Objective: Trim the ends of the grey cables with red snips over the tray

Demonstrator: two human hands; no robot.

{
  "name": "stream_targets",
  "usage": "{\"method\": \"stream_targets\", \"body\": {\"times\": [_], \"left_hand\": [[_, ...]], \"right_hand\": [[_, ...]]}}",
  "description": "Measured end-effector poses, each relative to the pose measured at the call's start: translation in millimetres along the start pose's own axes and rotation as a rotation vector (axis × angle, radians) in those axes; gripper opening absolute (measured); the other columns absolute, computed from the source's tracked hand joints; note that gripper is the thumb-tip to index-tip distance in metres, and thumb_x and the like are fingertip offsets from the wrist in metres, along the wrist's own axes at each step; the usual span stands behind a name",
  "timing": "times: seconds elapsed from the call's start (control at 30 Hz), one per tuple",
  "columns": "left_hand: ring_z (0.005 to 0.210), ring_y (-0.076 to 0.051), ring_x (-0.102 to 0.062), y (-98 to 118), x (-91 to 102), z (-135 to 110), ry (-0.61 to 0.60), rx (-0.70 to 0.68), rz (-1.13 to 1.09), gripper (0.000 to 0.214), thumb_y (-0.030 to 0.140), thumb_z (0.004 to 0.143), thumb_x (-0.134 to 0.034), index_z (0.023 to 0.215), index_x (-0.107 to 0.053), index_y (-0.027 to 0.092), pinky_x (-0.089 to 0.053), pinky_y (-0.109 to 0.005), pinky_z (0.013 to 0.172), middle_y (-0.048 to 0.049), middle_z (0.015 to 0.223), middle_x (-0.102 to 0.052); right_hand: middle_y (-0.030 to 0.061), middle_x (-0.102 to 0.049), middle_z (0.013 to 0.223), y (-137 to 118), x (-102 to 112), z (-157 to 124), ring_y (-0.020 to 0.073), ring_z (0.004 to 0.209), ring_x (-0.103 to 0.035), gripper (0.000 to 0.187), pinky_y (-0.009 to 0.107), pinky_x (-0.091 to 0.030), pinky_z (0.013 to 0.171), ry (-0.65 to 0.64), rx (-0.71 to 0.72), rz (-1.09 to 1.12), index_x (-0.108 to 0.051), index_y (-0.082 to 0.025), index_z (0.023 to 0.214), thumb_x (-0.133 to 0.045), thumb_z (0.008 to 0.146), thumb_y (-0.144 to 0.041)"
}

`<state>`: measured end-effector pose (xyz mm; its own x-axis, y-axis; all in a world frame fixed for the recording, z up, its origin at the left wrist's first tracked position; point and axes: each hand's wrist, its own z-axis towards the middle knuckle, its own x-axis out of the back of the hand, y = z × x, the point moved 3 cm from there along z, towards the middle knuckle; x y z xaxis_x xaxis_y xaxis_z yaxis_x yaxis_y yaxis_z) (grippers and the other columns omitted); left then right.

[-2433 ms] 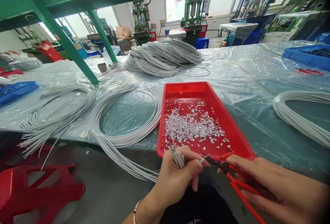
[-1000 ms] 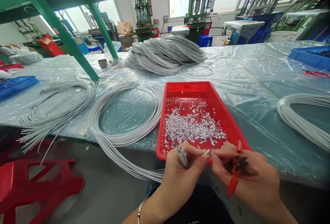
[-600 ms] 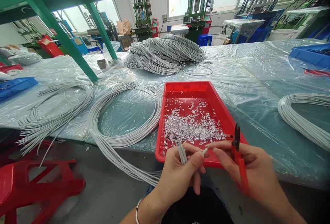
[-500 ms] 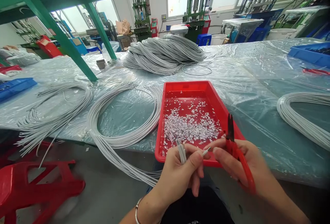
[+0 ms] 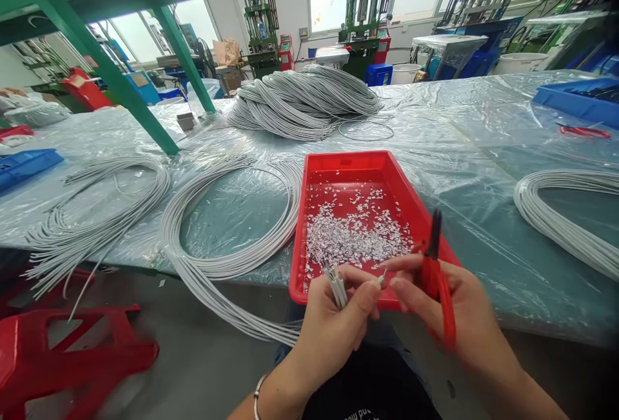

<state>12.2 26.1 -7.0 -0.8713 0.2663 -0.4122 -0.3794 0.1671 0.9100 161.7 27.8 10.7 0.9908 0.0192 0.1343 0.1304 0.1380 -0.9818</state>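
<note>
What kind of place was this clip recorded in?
Probably a cable-assembly factory floor: coiled grey cables heaped on a plastic-covered bench, a red tray of trimmed scraps, green machines by the windows.

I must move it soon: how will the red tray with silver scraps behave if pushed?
The red tray likely slides easily on the glossy plastic sheet. It sits at the near edge, so it may tip off. The loose silver scraps would probably scatter.
</note>
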Motion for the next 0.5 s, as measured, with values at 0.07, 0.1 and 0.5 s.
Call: {"method": "stream_targets", "body": {"times": [0.07, 0.1, 0.5], "left_hand": [[0.035, -0.003, -0.025, 1.6, -1.7, -0.8, 0.046, -0.046, 0.036, 0.042, 0.057, 0.087, -0.074, 0.082, -0.064, 0.017, -0.016, -0.018, 0.036, 0.0120, 0.045, -0.037], [0.037, -0.004, -0.025, 3.3, -2.9, -1.3, 0.059, -0.068, 0.058, 0.041, 0.057, 0.087, -0.074, 0.082, -0.065, 0.017, -0.016, -0.019, 0.037, 0.0118, 0.046, -0.036], [0.063, -0.014, -0.052, 11.7, -1.4, -5.2, 0.192, -0.253, 0.399, 0.016, 0.026, 0.089, -0.071, 0.075, -0.076, 0.018, -0.040, -0.026, 0.059, -0.0008, 0.068, -0.058]], "right_hand": [[-0.0043, -0.065, 0.055, -3.3, 0.1, -4.1, 0.0163, 0.046, -0.061, 0.005, 0.024, -0.052, 0.044, 0.053, 0.058, -0.071, -0.082, -0.027, 0.085, -0.079, 0.084, -0.031], [-0.0035, -0.068, 0.057, -4.8, -0.6, -5.8, 0.0174, 0.047, -0.064, 0.005, 0.025, -0.053, 0.045, 0.069, 0.093, -0.103, -0.081, -0.027, 0.084, -0.077, 0.084, -0.029], [-0.0085, -0.054, 0.047, -17.9, 7.4, -5.0, 0.0121, 0.038, -0.050, 0.023, 0.024, -0.041, 0.042, 0.035, 0.516, -0.494, -0.058, -0.026, 0.067, -0.058, 0.082, -0.009]]}}
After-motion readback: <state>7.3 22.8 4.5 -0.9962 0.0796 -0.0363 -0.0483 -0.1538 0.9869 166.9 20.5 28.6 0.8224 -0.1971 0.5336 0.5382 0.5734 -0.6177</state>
